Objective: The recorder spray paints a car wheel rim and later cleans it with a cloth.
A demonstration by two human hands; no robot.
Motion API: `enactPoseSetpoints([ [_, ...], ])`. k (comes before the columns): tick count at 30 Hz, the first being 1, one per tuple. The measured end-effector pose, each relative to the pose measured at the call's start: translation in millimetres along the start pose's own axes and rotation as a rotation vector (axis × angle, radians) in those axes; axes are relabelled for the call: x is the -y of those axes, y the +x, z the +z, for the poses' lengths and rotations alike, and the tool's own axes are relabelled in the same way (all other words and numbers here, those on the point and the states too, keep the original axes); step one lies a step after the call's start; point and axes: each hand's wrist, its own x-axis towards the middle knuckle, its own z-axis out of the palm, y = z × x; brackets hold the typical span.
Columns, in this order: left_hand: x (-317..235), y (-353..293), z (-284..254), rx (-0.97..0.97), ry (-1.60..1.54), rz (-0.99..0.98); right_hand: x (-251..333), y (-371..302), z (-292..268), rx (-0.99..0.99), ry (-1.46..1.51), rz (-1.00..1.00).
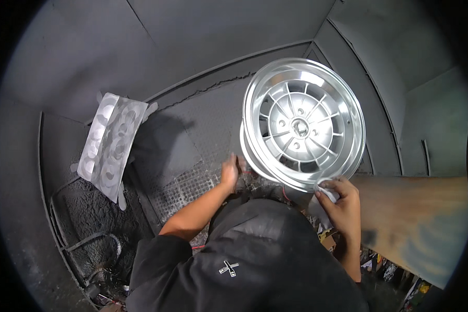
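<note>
A silver spoked wheel rim (299, 126) stands in front of me, its face turned up toward me. My right hand (342, 200) is closed round a crumpled white cloth (328, 191), which touches the lower right edge of the rim's lip. Part of the cloth hangs down below the fingers. At the wheel's lower left side is my left hand (233, 170), smeared by motion. Its fingers are too blurred to make out, and I cannot tell whether it touches the wheel. What carries the wheel is hidden under it.
On the left, a panel (109, 145) with overlapping round spray marks leans over a dark, paint-crusted surface (88, 213). Grey walls (208, 26) enclose the space. A stained brown board (416, 223) lies at the right, with clutter below it. Perforated flooring (184, 190) shows beside my left arm.
</note>
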Motion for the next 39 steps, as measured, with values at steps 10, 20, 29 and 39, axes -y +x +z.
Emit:
enactPoseSetpoints([
  [10, -69, 81, 8, 0.093, 0.062, -0.091, 10, 13, 9, 0.079, -0.243, 0.037],
  [20, -2, -3, 15, 0.126, -0.168, -0.122, 6, 18, 18, 0.09, -0.159, 0.048],
  [29, -8, 56, 8, 0.124, -0.733, -0.227, 5, 25, 21, 0.132, -0.149, 0.051],
  [39, -75, 39, 33, 0.143, -0.713, -0.279, 18, 32, 33, 0.11, -0.153, 0.048],
])
